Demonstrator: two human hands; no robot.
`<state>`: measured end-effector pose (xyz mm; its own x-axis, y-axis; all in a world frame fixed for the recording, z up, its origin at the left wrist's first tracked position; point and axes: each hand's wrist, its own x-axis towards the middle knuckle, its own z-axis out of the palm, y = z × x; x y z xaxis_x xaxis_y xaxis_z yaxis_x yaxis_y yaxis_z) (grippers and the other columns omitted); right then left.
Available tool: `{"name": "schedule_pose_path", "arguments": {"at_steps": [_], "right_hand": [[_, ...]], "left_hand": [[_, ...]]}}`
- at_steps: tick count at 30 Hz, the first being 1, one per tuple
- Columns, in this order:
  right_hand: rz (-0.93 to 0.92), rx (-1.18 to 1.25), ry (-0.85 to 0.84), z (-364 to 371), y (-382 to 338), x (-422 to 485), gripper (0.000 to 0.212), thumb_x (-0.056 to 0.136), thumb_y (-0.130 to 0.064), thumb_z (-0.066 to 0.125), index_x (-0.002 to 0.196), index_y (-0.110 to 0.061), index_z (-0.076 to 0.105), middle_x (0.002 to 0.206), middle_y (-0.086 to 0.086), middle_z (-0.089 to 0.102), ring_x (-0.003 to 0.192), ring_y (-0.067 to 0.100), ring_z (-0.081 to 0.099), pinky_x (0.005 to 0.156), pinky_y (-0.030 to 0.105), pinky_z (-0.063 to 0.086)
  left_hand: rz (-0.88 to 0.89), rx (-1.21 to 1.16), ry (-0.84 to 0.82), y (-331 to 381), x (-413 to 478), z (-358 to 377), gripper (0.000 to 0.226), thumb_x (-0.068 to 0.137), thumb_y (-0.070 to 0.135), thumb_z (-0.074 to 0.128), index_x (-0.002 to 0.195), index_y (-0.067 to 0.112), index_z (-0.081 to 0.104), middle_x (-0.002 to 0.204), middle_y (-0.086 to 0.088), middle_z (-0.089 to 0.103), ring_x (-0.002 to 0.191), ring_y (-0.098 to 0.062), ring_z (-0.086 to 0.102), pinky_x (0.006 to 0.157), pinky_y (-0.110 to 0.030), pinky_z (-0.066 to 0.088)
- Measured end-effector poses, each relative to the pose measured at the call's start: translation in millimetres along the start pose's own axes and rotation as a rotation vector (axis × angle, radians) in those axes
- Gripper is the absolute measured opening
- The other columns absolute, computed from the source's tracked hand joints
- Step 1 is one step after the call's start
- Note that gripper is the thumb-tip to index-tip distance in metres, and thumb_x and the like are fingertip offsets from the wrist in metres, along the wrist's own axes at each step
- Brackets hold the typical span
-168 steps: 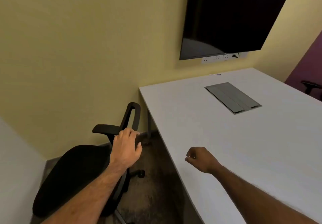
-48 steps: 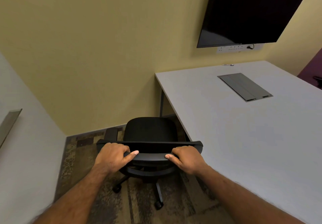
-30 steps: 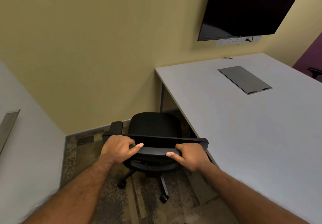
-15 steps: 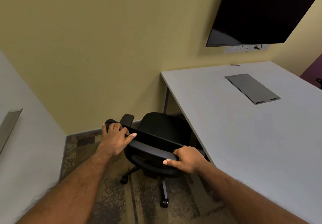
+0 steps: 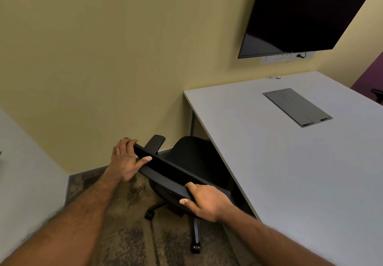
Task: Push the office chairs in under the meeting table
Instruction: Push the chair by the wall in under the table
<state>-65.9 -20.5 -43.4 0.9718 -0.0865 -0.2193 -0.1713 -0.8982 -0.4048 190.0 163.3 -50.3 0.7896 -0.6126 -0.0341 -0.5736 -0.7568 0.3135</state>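
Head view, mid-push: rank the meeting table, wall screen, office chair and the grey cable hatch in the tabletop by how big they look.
1. Meeting table, largest, though cut off by the frame.
2. Wall screen, also cropped.
3. Office chair, partly hidden under the table edge; its nearness to the camera may flatter it.
4. Cable hatch, clearly smallest.

The office chair [image 5: 192, 162] has swung round since 1.6 s ago: then its backrest ran level across the view, now it slants from 10 o'clock down to 4 o'clock, and the seat has slid partly beneath the edge of the surface [image 5: 290, 162]. The left hand [image 5: 126, 162] has travelled up and outward with the backrest's far end, while the right hand [image 5: 207, 201] has dropped lower, close beside the surface edge.
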Motion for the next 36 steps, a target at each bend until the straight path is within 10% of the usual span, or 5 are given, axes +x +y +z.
{"name": "schedule_pose_path", "arguments": {"at_steps": [5,10,22,36], "right_hand": [[-0.139,-0.209,0.386,16.1,5.6,3.4,0.049,0.102,-0.055,0.033,0.136,-0.022,0.047,0.135,0.002,0.046,0.128,0.019,0.042,0.107,0.039,0.041],[0.269,-0.107,0.246,8.4,-5.1,37.3,0.079,0.089,-0.081,0.021,0.153,-0.035,0.021,0.163,0.014,0.019,0.152,0.031,0.015,0.122,0.061,0.001],[0.536,0.068,0.288,-4.2,-38.8,126.7,0.083,0.085,-0.083,0.033,0.153,-0.038,0.02,0.154,0.002,0.04,0.139,0.024,0.039,0.112,0.045,0.037],[0.615,0.132,0.257,-24.5,-38.5,167.3,0.085,0.083,-0.082,0.041,0.153,-0.041,0.017,0.149,0.001,0.042,0.132,0.025,0.045,0.104,0.043,0.044]], "left_hand": [[0.023,0.164,-0.129,4.5,37.5,-1.6,0.119,0.066,0.098,0.005,0.158,0.025,0.02,0.167,-0.014,0.007,0.153,-0.032,-0.002,0.122,-0.053,-0.002],[0.088,0.208,-0.128,0.3,79.0,-1.9,0.13,0.054,0.102,-0.009,0.156,0.029,0.026,0.167,-0.012,0.009,0.153,-0.03,-0.002,0.122,-0.053,-0.003],[0.404,0.171,-0.2,-28.6,207.4,-13.7,0.143,0.041,0.111,0.014,0.158,0.027,0.02,0.167,-0.009,0.009,0.153,-0.03,-0.002,0.122,-0.054,-0.003],[0.566,0.19,-0.268,-31.6,292.9,-3.8,0.144,0.034,0.112,0.029,0.155,0.033,0.027,0.166,-0.009,0.01,0.152,-0.032,-0.006,0.121,-0.056,-0.006]]}}
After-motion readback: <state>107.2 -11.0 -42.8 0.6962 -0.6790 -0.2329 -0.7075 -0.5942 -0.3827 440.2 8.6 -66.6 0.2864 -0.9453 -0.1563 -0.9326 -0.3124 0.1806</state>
